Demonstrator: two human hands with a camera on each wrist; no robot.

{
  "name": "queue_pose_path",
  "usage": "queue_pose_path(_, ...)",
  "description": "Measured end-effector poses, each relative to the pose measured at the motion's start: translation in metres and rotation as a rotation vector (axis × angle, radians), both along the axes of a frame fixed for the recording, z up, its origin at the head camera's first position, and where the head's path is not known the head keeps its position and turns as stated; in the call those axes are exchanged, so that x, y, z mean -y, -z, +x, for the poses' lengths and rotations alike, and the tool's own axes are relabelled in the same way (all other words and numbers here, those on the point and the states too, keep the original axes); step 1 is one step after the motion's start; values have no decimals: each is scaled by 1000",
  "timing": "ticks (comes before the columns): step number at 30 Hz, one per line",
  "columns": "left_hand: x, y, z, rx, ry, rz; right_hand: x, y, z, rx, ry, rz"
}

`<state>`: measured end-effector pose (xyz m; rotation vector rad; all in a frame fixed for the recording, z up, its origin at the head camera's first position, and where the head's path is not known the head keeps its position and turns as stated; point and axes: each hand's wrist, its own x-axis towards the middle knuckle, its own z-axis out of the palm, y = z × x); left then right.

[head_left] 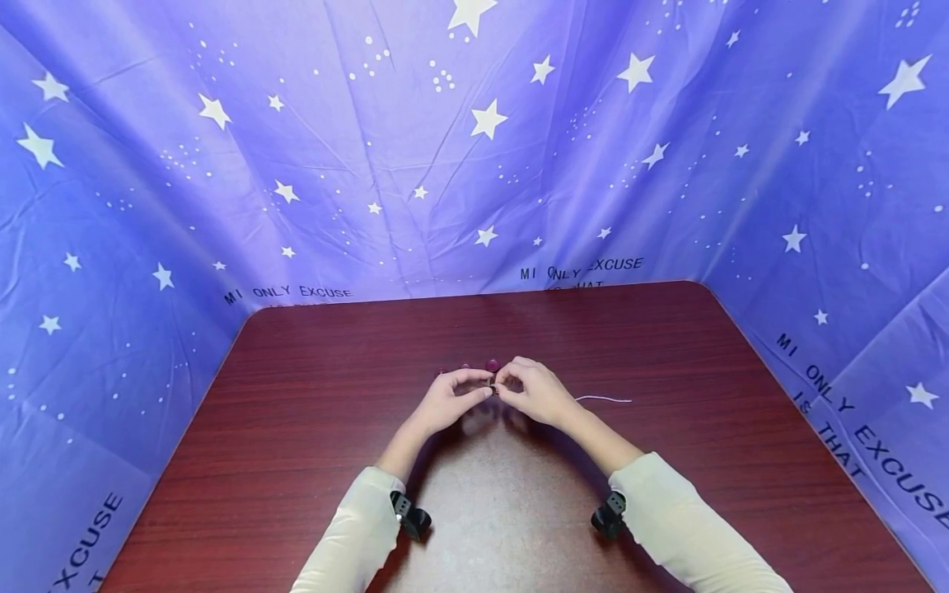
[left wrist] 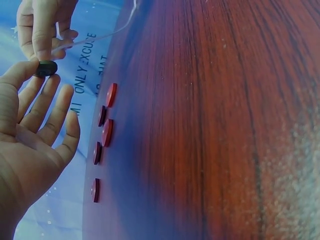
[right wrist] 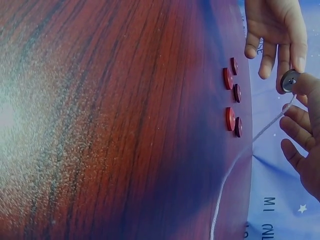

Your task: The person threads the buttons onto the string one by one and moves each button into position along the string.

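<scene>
A dark round button [right wrist: 289, 81] with small holes in its middle is held up above the table between the two hands. My left hand [head_left: 448, 399] pinches it by the edge between thumb and fingertips, its other fingers spread in the left wrist view. My right hand [head_left: 537, 391] meets it from the other side, pinching a pale string [right wrist: 225, 182] close against the button's face. From the right fingers the string trails down to the tabletop. Whether its tip passes through a hole is hidden by the fingertips.
Several red and dark red buttons [left wrist: 107, 132] lie on the wooden table [head_left: 311, 428] beyond the hands. The string's loose end [head_left: 604, 399] rests to the right of the right wrist. A blue star-patterned cloth [head_left: 415, 148] hangs around the table's far and side edges.
</scene>
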<state>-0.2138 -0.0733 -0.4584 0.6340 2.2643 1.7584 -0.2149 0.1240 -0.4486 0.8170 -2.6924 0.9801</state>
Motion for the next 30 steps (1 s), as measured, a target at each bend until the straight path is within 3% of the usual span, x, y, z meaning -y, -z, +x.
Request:
queue_pose_path(3,-1,-12,6,3,6,-7,1,0,0,-4,-5,-4)
queue_pose_path(9,-2,-16,9,12,1,-12,1,1,-1,-3,-1,0)
queue_pose_path(12,-2,-11,6,14,0,-8,1,2,-1,0,0,4)
queue_pose_path(20,-3,17,-7,-13,-38,-10,1,3,0,43,2,-35)
queue_pose_path(26,-5,20,-8,-46,-81,-21,0,5,-2,156,-16,-192)
queue_pose_path(30,-6,20,-8,-93,-107,-48,-1,7,-4,220,-13,-234)
